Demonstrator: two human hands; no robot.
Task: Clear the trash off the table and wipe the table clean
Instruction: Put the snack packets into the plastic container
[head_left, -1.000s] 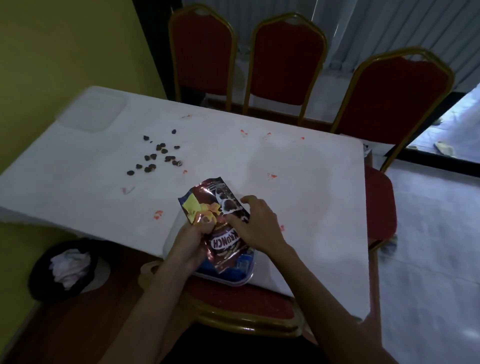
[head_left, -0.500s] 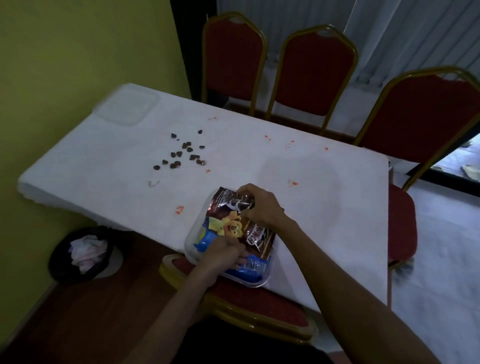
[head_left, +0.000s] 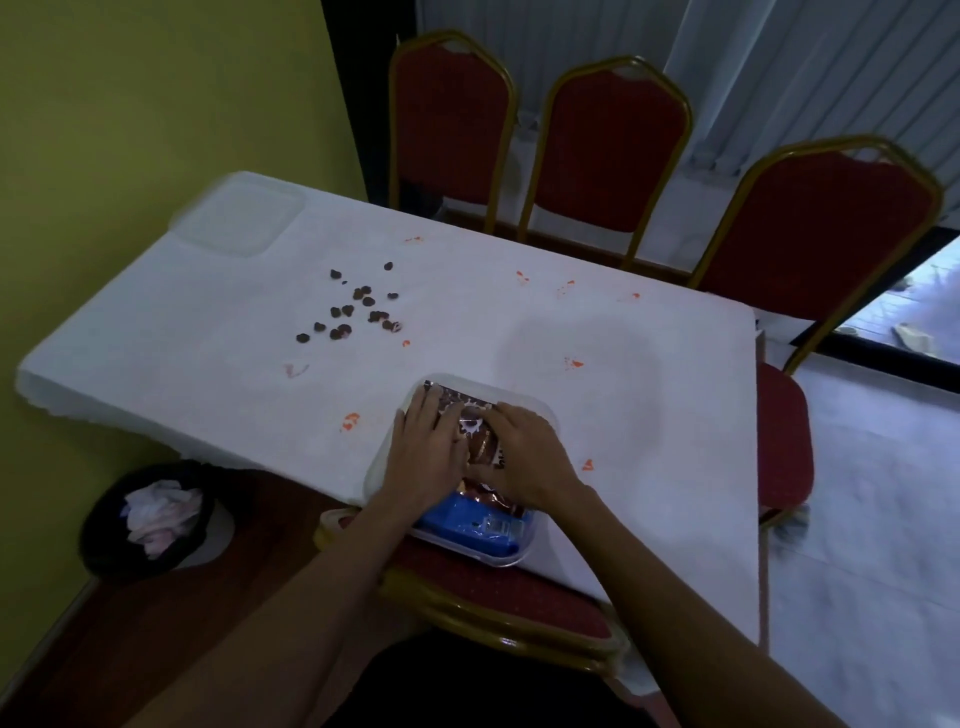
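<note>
Single head-worn wide-angle cam, looking fwd and steeply down from the near long edge of the white surface. Both forearms enter from bottom of frame, close to lens. Red chairs line the far side; yellow wall at left, bin on the floor lower left. Wide lens bends edges. No 2nd view, so nothing shared.

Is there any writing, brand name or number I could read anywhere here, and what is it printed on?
Brown snack wrapper: white lettering shows at its edge beside the right hand, but the hands cover most of it; not readable.
Blue packet in the clear container: a small pale label, too blurred to read.
Table, chairs, wall and bin: no text visible.
</note>
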